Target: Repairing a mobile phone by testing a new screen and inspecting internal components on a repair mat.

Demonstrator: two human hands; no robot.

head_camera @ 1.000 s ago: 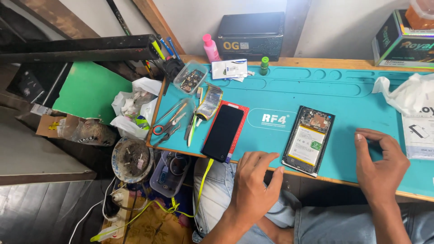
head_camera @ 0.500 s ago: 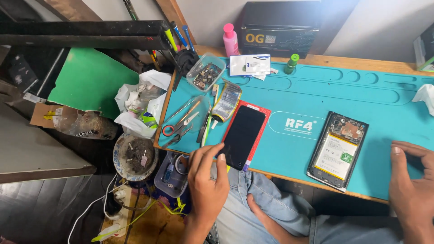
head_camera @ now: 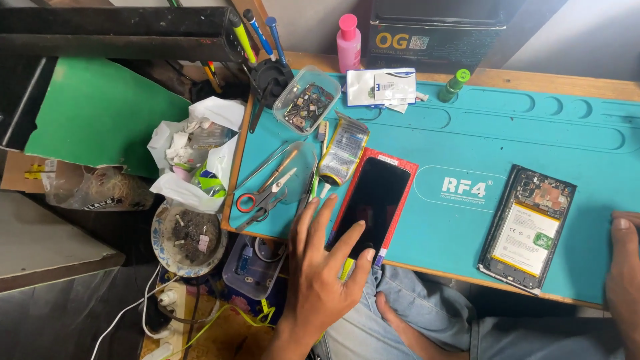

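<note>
My left hand point(head_camera: 321, 273) hovers with spread fingers over the near edge of the teal work mat point(head_camera: 460, 133), its fingertips beside the tools and the lower corner of a black phone screen point(head_camera: 372, 203) that lies on a red frame. It holds nothing. My right hand point(head_camera: 625, 267) rests at the mat's right edge, only partly in view, fingers flat. Between the hands lies an opened phone body point(head_camera: 529, 227) with its battery and circuit board exposed.
Scissors with red handles point(head_camera: 263, 195), tweezers and a packet point(head_camera: 343, 148) lie on the mat's left part. A clear tray of small parts point(head_camera: 307, 100), a pink bottle point(head_camera: 348, 41), a small green bottle point(head_camera: 453, 85) and a black box point(head_camera: 437, 30) stand behind. Bags and an ashtray point(head_camera: 189, 235) sit left of the table.
My left hand has moved left, from near the opened phone to the tools by the black screen. The camera has turned left, so my right hand is now at the frame's edge.
</note>
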